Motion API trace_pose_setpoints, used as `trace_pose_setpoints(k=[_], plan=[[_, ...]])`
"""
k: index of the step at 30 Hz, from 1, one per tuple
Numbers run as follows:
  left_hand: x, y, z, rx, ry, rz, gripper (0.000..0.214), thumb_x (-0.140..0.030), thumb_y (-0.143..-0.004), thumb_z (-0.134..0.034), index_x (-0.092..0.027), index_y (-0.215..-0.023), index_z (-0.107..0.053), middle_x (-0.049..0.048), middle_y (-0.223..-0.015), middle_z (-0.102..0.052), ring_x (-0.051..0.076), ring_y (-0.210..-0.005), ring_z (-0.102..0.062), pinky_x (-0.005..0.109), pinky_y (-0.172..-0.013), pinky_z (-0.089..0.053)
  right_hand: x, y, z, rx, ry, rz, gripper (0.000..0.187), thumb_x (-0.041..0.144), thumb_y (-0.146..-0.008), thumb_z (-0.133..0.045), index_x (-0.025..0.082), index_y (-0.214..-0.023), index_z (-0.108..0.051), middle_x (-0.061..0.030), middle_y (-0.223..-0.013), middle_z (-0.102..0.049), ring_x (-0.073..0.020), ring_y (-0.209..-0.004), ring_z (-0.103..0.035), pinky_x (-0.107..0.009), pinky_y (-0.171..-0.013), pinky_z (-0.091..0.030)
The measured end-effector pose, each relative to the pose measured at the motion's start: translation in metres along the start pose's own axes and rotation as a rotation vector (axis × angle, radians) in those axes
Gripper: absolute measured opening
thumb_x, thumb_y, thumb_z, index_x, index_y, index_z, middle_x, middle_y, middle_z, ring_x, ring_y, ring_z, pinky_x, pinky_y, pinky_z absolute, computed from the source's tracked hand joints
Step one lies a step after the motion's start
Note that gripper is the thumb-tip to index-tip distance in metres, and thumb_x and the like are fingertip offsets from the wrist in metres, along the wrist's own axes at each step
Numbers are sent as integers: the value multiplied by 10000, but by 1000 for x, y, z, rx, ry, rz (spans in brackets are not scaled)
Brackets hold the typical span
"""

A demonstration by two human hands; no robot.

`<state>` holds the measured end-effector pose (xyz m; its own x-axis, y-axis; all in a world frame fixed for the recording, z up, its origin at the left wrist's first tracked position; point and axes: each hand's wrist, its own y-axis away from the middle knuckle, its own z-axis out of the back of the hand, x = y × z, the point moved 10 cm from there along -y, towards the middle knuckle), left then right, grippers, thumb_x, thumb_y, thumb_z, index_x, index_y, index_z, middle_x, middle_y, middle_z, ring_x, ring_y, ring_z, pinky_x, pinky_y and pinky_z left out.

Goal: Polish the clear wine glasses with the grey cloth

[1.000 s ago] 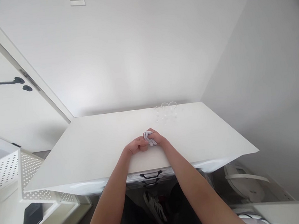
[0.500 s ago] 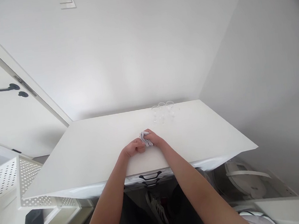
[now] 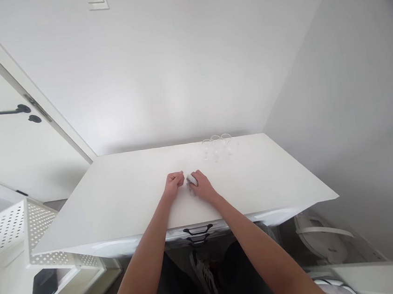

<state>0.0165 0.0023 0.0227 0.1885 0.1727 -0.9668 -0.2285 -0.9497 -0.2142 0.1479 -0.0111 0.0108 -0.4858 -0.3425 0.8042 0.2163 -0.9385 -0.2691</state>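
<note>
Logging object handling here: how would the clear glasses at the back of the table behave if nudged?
The glasses look thin, clear and small, so probably light and fragile. They stand bunched together, so a nudge would likely knock one against another. The white table looks smooth; they may slide before tipping.

The table (image 3: pixel 124 196) lies bare to the left of both hands and out to the right edge. Three clear glasses (image 3: pixel 216 146) stand grouped at the back, beyond the right hand (image 3: pixel 202 188), close against the wall (image 3: pixel 175 74).

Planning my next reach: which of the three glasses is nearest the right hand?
The leftmost glass; it stands closest to the right hand, with the other two farther right.
</note>
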Motion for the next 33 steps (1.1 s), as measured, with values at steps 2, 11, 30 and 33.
trace_pose_setpoints(k=[2,11,30,33], plan=[[-6,-1,10,-108,61,-26,528,-511,-929,-657,-203,-632,-348,-48,-588,-307,96,-553,-291,270,-549,-284,-6,14,10,-6,208,6,73,231,-860,-568,222,-933,-566,-57,-996,-581,-223,-940,-523,-343,-857,-427],[-74,-63,-81,93,-406,-121,213,-269,-902,-619,-236,-1113,-619,83,-1316,-583,193,-1017,-609,338,-822,-532,-23,46,44,27,429,-36,21,241,-894,-571,222,-898,-562,-50,-911,-615,-230,-896,-537,-339,-815,-386],[-64,-168,-202,899,-1053,-224,659,-21,-659,-565,-256,-1268,-655,109,-1599,-425,192,-869,-579,312,-740,-448,-21,40,39,56,378,-37,60,259,-905,-601,226,-955,-593,-52,-957,-660,-225,-928,-568,-340,-847,-387],[-55,-167,-208,988,-1111,-206,743,7,-643,-551,-288,-1320,-635,78,-1659,-367,204,-960,-583,286,-704,-421,-21,40,39,59,374,-34,57,254,-905,-599,223,-953,-592,-57,-956,-658,-228,-928,-568,-344,-850,-385]])
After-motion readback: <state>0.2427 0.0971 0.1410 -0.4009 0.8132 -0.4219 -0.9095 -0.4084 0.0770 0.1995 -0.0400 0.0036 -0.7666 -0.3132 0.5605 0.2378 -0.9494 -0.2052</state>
